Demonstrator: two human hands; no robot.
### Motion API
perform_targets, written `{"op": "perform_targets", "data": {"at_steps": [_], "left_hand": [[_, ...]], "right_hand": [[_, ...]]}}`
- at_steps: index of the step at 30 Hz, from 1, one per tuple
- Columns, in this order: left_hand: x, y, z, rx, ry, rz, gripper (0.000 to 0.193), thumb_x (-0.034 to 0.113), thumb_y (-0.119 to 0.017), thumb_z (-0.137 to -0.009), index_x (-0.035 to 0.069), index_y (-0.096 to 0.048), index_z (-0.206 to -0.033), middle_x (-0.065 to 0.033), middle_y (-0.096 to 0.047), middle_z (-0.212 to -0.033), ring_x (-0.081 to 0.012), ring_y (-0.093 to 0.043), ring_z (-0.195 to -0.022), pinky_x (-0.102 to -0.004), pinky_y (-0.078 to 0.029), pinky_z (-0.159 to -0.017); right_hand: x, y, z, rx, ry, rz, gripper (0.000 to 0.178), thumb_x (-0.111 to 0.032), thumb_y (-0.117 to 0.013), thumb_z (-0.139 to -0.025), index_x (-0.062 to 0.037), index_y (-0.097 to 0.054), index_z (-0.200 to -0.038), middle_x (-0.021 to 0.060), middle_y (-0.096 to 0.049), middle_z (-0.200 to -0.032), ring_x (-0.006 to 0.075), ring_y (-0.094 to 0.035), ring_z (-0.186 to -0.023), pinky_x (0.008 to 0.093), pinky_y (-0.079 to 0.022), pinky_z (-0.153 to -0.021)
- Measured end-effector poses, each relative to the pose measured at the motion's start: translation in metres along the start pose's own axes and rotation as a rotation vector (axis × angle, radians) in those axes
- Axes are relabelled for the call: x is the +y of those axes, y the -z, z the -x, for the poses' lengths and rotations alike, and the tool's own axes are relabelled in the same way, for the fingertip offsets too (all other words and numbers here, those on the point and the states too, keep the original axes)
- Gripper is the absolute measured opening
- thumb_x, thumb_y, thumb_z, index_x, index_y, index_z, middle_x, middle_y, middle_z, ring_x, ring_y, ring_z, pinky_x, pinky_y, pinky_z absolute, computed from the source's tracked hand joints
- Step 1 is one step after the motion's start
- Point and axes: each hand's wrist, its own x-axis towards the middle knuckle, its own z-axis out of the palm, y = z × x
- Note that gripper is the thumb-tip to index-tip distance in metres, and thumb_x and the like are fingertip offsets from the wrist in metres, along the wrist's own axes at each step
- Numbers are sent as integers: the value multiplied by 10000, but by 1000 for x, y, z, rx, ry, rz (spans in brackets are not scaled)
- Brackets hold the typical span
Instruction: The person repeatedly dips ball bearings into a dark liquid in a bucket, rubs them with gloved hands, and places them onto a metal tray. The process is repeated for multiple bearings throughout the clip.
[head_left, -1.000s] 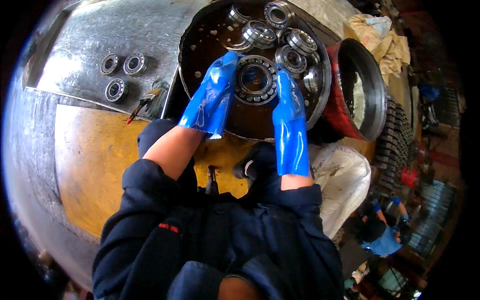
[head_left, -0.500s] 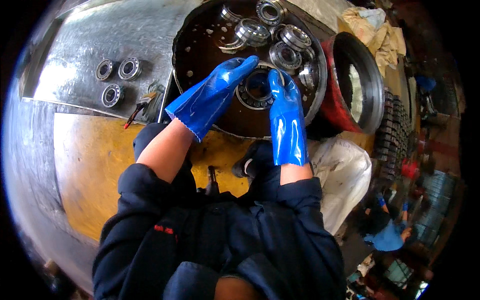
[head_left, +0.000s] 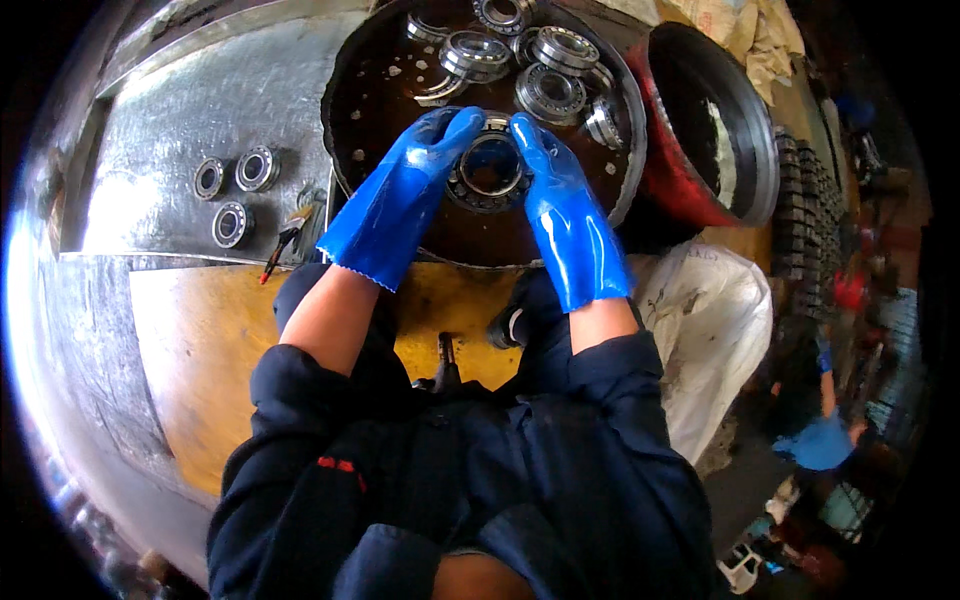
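My blue-gloved left hand (head_left: 425,150) and right hand (head_left: 550,165) close round a large roller bearing (head_left: 487,202) from its two sides. Both thumbs lie near its upper edge, while the other fingers are mostly hidden behind the ring. It is held face up over a round, dark drum (head_left: 326,108) of brown liquid, and its open centre shows the liquid below. Just beyond my hands, several wet metal bearings (head_left: 550,92) are heaped at the drum's far side, some stacked and tilted, some partly in the liquid.
Left of the drum, a metal tray (head_left: 140,165) carries three smaller bearings (head_left: 231,225) and a red-handled brush (head_left: 285,242). A red drum (head_left: 655,150) lies open at the right, near a white sack (head_left: 715,340). Beyond are stacked metal parts (head_left: 800,220) and another person (head_left: 815,440).
My left hand has come down to the bearing's left side, its thumb no longer reaching across the top. My right hand still grips the other side. The whole view has shifted slightly.
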Motion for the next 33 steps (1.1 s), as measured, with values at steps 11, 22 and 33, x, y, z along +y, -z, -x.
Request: {"op": "perform_targets", "data": {"at_steps": [11, 22, 33], "left_hand": [[6, -9, 4, -12, 14, 106, 489, 352, -584, -1050, -33, -608, -1351, -113, -682, -1260, -181, -634, -1150, -301, -478, -1038], [7, -12, 0, 21, 150, 121, 457, 341, -542, -1072, -24, -616, -1338, -104, -684, -1256, -170, -636, -1148, -298, -477, -1035], [17, -11, 12, 56, -19, -79, 451, 334, -528, -1080, -21, -622, -1341, -113, -683, -1276, -169, -626, -1172, -309, -469, -1048]], "right_hand": [[-1, 5, -8, -36, 25, 59, 499, -489, -761, -918, -22, -734, -1094, 77, -736, -949, 155, -657, -860, 320, -531, -801], [1, 4, -11, -62, 36, 113, 537, -534, -757, -904, -23, -743, -1067, 81, -735, -924, 158, -652, -847, 327, -527, -791], [-4, 3, -12, -121, 110, 254, 576, -580, -754, -889, -24, -752, -1041, 85, -733, -899, 162, -647, -834, 334, -523, -781]]}}
